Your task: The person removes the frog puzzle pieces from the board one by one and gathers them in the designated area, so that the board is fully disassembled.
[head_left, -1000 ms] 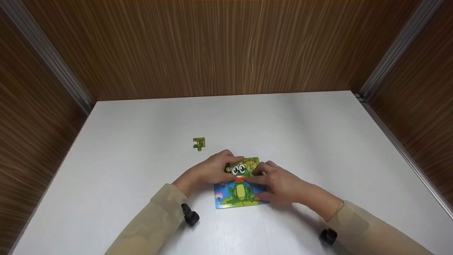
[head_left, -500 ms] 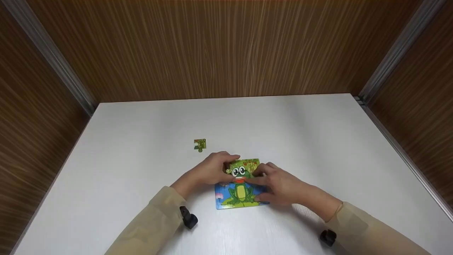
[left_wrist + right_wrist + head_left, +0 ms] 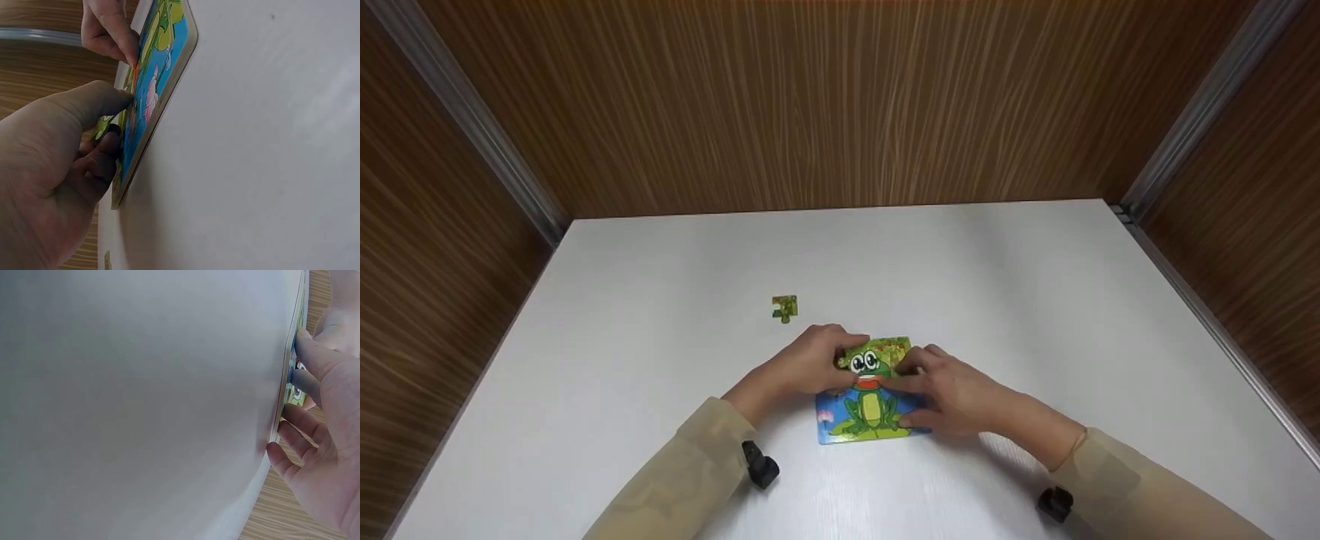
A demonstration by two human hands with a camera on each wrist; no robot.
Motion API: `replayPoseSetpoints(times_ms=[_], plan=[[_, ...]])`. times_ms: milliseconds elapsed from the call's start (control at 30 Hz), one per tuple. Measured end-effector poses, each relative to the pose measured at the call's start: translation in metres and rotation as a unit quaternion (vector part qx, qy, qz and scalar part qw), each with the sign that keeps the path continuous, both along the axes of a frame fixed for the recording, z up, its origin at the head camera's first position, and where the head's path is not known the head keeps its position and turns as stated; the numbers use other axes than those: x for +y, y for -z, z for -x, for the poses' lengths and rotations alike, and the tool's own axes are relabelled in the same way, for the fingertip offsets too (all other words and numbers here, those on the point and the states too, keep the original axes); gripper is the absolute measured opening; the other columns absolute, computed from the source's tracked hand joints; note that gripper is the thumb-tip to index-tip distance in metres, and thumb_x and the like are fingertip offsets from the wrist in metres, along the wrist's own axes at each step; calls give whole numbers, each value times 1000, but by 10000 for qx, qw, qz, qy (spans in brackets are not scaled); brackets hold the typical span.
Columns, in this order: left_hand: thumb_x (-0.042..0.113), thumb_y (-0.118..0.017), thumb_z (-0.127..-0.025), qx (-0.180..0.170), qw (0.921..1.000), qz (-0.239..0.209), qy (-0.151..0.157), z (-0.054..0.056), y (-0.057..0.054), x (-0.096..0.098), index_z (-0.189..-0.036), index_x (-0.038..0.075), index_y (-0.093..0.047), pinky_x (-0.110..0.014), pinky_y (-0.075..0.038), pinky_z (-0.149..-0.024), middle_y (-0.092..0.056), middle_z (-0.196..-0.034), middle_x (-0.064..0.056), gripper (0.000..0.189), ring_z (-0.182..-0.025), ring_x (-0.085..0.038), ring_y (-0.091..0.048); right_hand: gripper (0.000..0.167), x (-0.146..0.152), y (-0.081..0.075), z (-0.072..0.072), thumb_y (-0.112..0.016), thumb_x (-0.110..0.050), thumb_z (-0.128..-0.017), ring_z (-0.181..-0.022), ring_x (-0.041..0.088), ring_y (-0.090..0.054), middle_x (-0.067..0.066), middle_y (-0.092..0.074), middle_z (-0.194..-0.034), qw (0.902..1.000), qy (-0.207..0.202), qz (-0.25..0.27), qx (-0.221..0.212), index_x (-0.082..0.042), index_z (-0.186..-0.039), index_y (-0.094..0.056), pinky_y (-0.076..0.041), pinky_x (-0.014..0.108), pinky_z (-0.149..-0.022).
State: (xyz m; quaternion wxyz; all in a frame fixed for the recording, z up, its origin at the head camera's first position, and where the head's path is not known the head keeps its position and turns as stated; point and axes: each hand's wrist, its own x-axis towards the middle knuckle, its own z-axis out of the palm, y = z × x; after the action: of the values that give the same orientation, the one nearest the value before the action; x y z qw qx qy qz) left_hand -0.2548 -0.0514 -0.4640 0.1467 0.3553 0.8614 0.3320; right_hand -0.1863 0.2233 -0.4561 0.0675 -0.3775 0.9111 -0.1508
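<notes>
A frog jigsaw puzzle [image 3: 832,431] lies flat on the white table, with a thick pale edge in the left wrist view. My left hand [image 3: 811,364] is over its upper left part, thumb beside the frog's mouth. Between that thumb and the curled fingers, the left wrist view shows a green puzzle piece [image 3: 101,127], mostly hidden and tilted. My right hand [image 3: 956,386] rests at the right side; its index finger touches the picture near the mouth and its thumb presses lower down. Other right fingers touch the puzzle's edge in the right wrist view.
One loose green puzzle piece [image 3: 785,307] lies on the white table [image 3: 660,315], beyond and left of the puzzle. Brown wood-grain panels [image 3: 840,105] enclose the back and both sides. Black wrist mounts [image 3: 761,466] sit at both cuffs.
My left hand has shifted slightly left, and the frog's eyes have moved slightly left with it. My right hand stays in place. The whole head view has dipped a little.
</notes>
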Motion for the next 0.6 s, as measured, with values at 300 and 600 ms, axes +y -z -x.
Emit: replayPoseSetpoints(times_ms=[300,600], plan=[[8,-76,-86,-166,9995,-178,-212,2,-1,-2,-145,3,-62,-31,-54,-84,-69,-117,-7,61,-91,-14,-61,56,0,0,2,-78,-39,-98,-120,23,-53,6,-58,-133,10000,-34,46,39,-19,-149,-64,-52,42,-99],[8,-77,-85,272,9990,-315,-186,5,-1,-5,-128,2,-69,-37,-53,-93,-65,-120,-8,44,-102,-19,-60,56,0,-1,2,-78,-39,-98,-120,24,-53,7,-57,-134,10000,-70,6,4,-17,-148,-65,-52,42,-99]])
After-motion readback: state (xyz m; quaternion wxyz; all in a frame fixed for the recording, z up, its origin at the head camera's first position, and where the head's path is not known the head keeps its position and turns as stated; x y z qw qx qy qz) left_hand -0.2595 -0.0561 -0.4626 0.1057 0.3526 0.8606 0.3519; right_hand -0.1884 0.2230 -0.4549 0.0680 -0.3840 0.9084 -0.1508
